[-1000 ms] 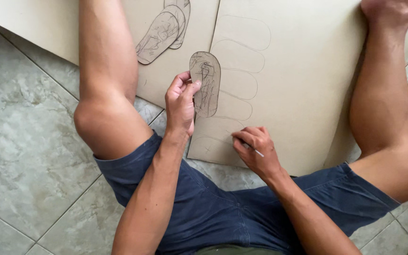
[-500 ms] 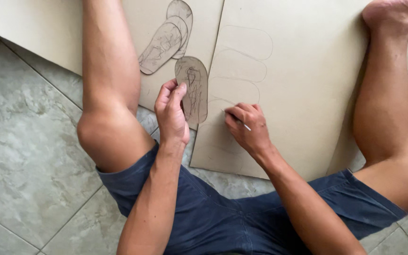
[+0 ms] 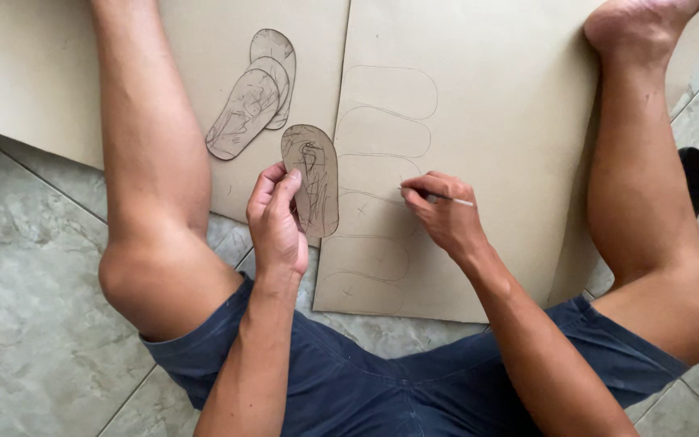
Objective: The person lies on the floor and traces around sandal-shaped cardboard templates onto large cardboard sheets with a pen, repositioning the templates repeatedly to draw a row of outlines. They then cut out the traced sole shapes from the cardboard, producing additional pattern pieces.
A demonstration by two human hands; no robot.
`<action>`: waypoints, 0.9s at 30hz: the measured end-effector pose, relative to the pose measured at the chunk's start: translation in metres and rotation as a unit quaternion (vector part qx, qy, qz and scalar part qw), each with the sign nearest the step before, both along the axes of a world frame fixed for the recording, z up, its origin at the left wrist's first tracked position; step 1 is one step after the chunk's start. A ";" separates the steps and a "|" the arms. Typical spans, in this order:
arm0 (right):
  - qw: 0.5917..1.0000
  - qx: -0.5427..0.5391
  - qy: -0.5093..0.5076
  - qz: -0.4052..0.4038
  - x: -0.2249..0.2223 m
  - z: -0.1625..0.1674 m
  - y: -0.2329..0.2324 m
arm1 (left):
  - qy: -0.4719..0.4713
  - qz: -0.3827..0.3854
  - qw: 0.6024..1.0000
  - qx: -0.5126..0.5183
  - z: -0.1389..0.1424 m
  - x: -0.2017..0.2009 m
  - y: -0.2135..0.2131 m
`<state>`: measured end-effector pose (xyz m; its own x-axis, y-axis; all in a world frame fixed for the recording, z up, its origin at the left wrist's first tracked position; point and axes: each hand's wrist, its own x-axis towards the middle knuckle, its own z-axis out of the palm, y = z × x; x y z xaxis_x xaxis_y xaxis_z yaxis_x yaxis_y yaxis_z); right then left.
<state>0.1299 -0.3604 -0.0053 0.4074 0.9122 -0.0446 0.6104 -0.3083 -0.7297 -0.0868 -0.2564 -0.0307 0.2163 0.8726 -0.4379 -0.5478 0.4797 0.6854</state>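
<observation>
Fingers of left hand (image 3: 277,222) grasp cardboard template (image 3: 311,180); right hand (image 3: 444,212) pinches pencil (image 3: 440,197) (on cardboard sheet (image 3: 495,105)).

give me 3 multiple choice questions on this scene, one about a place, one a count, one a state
1. Where is the pile of cut-out sole shapes?
A. on the left cardboard sheet
B. on the tile floor
C. on a thigh

2. How many sole outlines are drawn on the right cardboard sheet?
A. two
B. five
C. nine

3. What is the left hand doing?
A. lying flat
B. pinching the sole template
C. making an empty fist

Answers: 1 A, the pile lies on that sheet. 2 B, five stacked outlines show. 3 B, its fingers grip the template's edge, while the right hand holds a pencil.
</observation>
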 end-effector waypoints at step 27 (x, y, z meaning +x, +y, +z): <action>0.991 -0.076 0.061 -0.095 0.069 -0.006 0.102 | 0.017 -0.020 0.999 -0.023 0.005 0.009 0.002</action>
<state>0.1993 -0.2589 -0.0113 0.5537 0.7986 -0.2360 0.4405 -0.5214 -0.7308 -0.0780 -0.2542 -0.0253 0.2354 0.8420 -0.4854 -0.5046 0.5327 0.6794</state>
